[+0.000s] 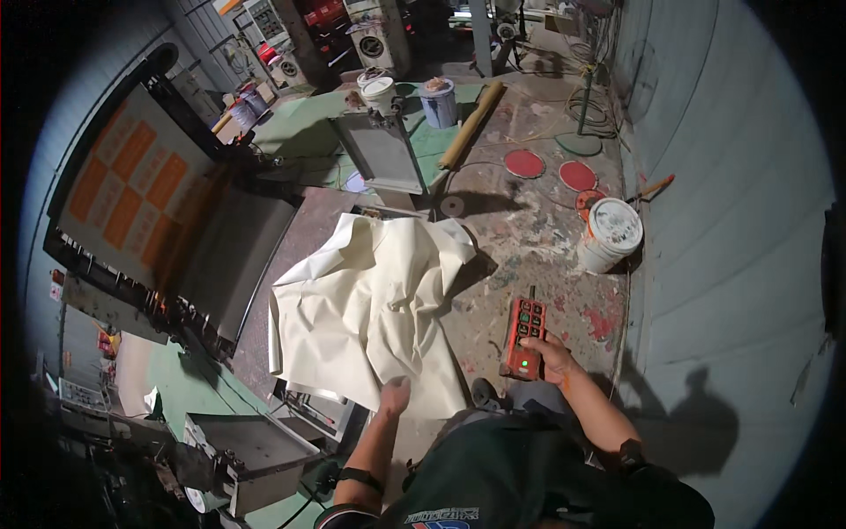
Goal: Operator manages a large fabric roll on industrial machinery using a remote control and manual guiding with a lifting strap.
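My right hand (553, 360) holds a red remote control (523, 339) with dark buttons, a stubby antenna and a lit green light. The thumb lies across its face, near the buttons. My left hand (395, 396) is curled closed over the near part of a large cream sheet (352, 291). Whether it pinches the sheet or something small is hidden by the fingers. Crumpled and folded, the sheet drapes over a low machine frame (322, 413), which shows beneath its near edge.
A large printing machine (132, 185) with an orange-and-white printed web stands on the left. Metal trays (379, 148) (256, 441) flank the sheet. A white bucket (610, 231) stands by the right wall, near red lids (525, 163). Farther off are a blue bucket (439, 104) and a yellow roll (472, 125).
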### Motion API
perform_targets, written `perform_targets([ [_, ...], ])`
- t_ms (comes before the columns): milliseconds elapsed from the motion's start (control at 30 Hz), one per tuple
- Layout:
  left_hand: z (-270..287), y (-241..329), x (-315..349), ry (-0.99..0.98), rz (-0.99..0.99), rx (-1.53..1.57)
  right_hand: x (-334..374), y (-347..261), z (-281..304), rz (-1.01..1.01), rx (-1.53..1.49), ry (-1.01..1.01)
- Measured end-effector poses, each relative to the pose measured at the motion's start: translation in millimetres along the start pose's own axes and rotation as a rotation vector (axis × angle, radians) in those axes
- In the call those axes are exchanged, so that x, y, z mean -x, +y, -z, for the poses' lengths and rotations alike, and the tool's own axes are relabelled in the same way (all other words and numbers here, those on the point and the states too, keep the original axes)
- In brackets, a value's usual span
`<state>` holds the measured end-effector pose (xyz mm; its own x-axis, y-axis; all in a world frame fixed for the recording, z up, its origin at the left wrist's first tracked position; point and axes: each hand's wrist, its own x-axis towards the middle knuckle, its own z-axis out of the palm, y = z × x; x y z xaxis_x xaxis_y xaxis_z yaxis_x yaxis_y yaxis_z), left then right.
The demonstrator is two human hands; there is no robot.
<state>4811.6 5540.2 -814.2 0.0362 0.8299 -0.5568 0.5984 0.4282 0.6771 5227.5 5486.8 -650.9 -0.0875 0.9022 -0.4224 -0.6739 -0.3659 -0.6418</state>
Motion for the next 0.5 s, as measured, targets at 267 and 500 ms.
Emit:
perform_targets([
  [267,-27,64,7,-0.007,0.187,-0.361,-150,-65,10,-0.106,0.044,-0.204],
  [500,-101,73,-15,0.117,0.535,0.040,-283,-159,41,-0.351,0.075,-0.266],
])
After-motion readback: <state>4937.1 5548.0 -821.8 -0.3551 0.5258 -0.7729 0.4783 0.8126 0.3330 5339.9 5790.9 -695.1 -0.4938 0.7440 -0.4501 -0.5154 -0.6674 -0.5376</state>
